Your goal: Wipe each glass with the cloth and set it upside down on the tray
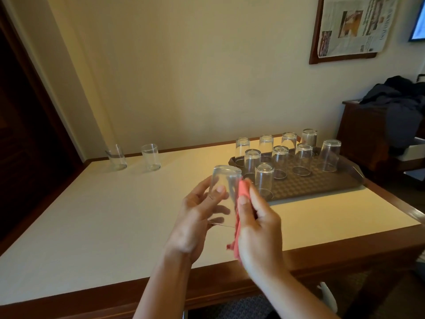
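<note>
My left hand [197, 217] holds a clear glass [224, 185] base-up above the table, fingers wrapped around its wall. Pressed against the glass's right side is a red cloth [241, 199], gripped by my right hand [257, 229]. A brown patterned tray [333, 180] lies at the right of the table, with several glasses standing upside down on it; the nearest [264, 178] is just behind the cloth. Two upright glasses stand on the table at the far left: one [117, 157] by the wall corner, the other [151, 157] to its right.
The table [103, 215] has a cream top with a brown wooden border. Its front edge runs below my forearms. A dark wooden cabinet [368, 134] with dark clothing piled on it stands right of the tray. A framed newspaper hangs on the wall.
</note>
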A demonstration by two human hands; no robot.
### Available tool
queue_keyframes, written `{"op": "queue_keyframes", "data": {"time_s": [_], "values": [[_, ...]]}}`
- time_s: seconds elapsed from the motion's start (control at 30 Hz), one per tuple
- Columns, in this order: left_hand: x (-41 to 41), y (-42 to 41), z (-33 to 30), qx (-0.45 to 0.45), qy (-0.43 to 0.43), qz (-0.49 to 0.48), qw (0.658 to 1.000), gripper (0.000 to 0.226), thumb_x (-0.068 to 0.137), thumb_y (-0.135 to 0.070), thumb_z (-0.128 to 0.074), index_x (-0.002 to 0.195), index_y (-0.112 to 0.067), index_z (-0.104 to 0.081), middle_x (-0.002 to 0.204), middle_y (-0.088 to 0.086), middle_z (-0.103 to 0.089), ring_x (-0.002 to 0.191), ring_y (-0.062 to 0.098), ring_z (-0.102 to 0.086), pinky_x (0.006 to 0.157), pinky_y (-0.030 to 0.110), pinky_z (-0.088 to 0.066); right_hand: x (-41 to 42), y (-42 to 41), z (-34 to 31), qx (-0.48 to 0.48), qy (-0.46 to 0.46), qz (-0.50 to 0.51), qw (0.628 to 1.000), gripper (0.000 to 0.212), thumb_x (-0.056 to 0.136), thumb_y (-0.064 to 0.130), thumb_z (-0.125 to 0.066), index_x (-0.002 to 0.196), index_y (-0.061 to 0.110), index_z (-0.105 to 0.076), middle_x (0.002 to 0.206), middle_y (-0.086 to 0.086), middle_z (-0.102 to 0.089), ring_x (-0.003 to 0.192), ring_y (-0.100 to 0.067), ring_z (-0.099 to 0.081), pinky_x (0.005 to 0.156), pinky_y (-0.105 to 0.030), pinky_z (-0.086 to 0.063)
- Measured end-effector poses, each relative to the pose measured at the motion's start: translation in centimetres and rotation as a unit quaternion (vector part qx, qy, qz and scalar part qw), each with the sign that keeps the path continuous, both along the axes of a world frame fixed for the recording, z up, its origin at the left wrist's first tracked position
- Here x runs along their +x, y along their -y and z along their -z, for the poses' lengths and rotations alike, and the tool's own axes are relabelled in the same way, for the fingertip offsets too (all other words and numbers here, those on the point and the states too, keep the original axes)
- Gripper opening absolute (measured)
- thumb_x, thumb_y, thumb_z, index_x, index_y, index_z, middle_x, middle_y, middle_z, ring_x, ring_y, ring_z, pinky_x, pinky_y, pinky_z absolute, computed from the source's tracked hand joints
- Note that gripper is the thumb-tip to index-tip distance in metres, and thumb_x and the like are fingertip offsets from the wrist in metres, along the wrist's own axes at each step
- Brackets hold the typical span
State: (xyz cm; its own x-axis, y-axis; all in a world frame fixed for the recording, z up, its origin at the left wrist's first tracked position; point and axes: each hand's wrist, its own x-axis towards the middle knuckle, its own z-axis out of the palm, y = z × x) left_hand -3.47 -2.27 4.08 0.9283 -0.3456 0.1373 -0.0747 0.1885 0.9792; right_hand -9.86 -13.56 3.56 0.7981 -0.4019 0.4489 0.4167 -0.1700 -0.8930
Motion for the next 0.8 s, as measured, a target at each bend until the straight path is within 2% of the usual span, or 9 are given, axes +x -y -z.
{"op": "queue_keyframes", "data": {"time_s": [0.1, 0.23, 0.3, 0.37, 0.47, 0.53, 0.6, 0.67, 0.8], "values": [[0.2, 0.0, 0.3, 0.048, 0.013, -0.048, 0.998, 0.08, 0.073, -0.064, -0.076, 0.142, -0.028, -0.061, 0.101, -0.01, -0.071, 0.089, 0.016, -0.066, 0.082, 0.036, -0.047, -0.6, -0.9, 0.7, -0.037, 0.021, -0.004, 0.999, 0.043, 0.105, 0.031, -0.045, 0.113, 0.072, -0.05, 0.062, 0.01, -0.058, 0.043, -0.008, -0.042, 0.043, -0.026, -0.04], [-0.2, -0.1, 0.0, 0.037, -0.035, 0.05, 0.997, 0.058, 0.09, -0.057, -0.061, 0.146, -0.044, -0.055, 0.128, 0.004, -0.073, 0.113, 0.03, -0.071, 0.096, 0.048, -0.052, 1.4, 1.3, -0.1, 0.013, -0.023, 0.009, 1.0, 0.036, 0.103, 0.031, -0.046, 0.131, 0.052, -0.053, 0.095, -0.008, -0.073, 0.044, -0.012, -0.052, 0.04, -0.028, -0.048], [-0.1, -0.2, -0.1, 0.014, -0.017, 0.038, 0.999, 0.061, 0.088, -0.046, -0.067, 0.147, -0.037, -0.055, 0.123, 0.007, -0.074, 0.102, 0.027, -0.071, 0.088, 0.045, -0.051, 1.2, 1.2, -0.3, 0.012, -0.024, 0.008, 1.0, 0.037, 0.103, 0.032, -0.046, 0.137, 0.044, -0.052, 0.096, -0.011, -0.072, 0.047, -0.02, -0.054, 0.041, -0.032, -0.051], [0.1, -0.2, -0.3, -0.009, 0.009, -0.005, 1.0, 0.058, 0.084, -0.04, -0.074, 0.14, -0.034, -0.062, 0.112, 0.005, -0.072, 0.089, 0.021, -0.064, 0.077, 0.037, -0.046, 0.2, 0.1, 0.2, 0.011, -0.011, 0.002, 1.0, 0.037, 0.103, 0.027, -0.046, 0.128, 0.053, -0.051, 0.083, -0.016, -0.067, 0.047, -0.037, -0.052, 0.039, -0.039, -0.051], [0.2, -0.1, 0.1, 0.02, 0.025, -0.036, 0.999, 0.061, 0.084, -0.049, -0.072, 0.143, -0.037, -0.059, 0.109, 0.0, -0.069, 0.091, 0.02, -0.062, 0.081, 0.04, -0.045, -1.0, -0.7, 0.8, -0.036, 0.018, -0.014, 0.999, 0.042, 0.103, 0.023, -0.046, 0.118, 0.063, -0.051, 0.076, -0.006, -0.066, 0.049, -0.021, -0.052, 0.049, -0.023, -0.046], [0.1, -0.2, 0.4, 0.044, -0.001, 0.007, 0.999, 0.062, 0.088, -0.058, -0.064, 0.148, -0.047, -0.052, 0.125, 0.004, -0.071, 0.104, 0.026, -0.069, 0.093, 0.048, -0.05, 0.0, 0.2, 0.8, -0.021, 0.002, -0.006, 1.0, 0.041, 0.103, 0.028, -0.046, 0.119, 0.065, -0.051, 0.069, 0.007, -0.066, 0.045, -0.008, -0.051, 0.047, -0.025, -0.049], [-0.1, -0.4, 0.3, 0.054, -0.028, 0.062, 0.996, 0.06, 0.092, -0.057, -0.057, 0.151, -0.052, -0.045, 0.131, 0.01, -0.07, 0.116, 0.035, -0.07, 0.101, 0.054, -0.051, 1.3, 1.5, 0.4, 0.002, -0.024, 0.011, 1.0, 0.035, 0.101, 0.033, -0.046, 0.129, 0.052, -0.052, 0.09, 0.009, -0.074, 0.052, -0.008, -0.055, 0.047, -0.026, -0.052], [0.0, -0.5, 0.3, 0.043, -0.02, 0.068, 0.997, 0.065, 0.093, -0.049, -0.064, 0.154, -0.044, -0.044, 0.127, 0.013, -0.071, 0.11, 0.038, -0.071, 0.094, 0.052, -0.053, 1.4, 1.8, 0.3, -0.002, -0.034, 0.018, 0.999, 0.038, 0.101, 0.034, -0.045, 0.137, 0.043, -0.052, 0.104, 0.007, -0.073, 0.063, -0.005, -0.059, 0.053, -0.022, -0.052], [0.1, 0.1, 0.2, 0.012, 0.014, -0.035, 0.999, 0.069, 0.073, -0.053, -0.082, 0.137, -0.031, -0.066, 0.102, 0.003, -0.067, 0.084, 0.019, -0.061, 0.072, 0.033, -0.046, -1.2, -0.3, 0.6, -0.045, 0.004, 0.007, 0.999, 0.038, 0.102, 0.026, -0.046, 0.117, 0.06, -0.052, 0.087, 0.017, -0.068, 0.061, -0.008, -0.06, 0.054, -0.02, -0.053]]}}
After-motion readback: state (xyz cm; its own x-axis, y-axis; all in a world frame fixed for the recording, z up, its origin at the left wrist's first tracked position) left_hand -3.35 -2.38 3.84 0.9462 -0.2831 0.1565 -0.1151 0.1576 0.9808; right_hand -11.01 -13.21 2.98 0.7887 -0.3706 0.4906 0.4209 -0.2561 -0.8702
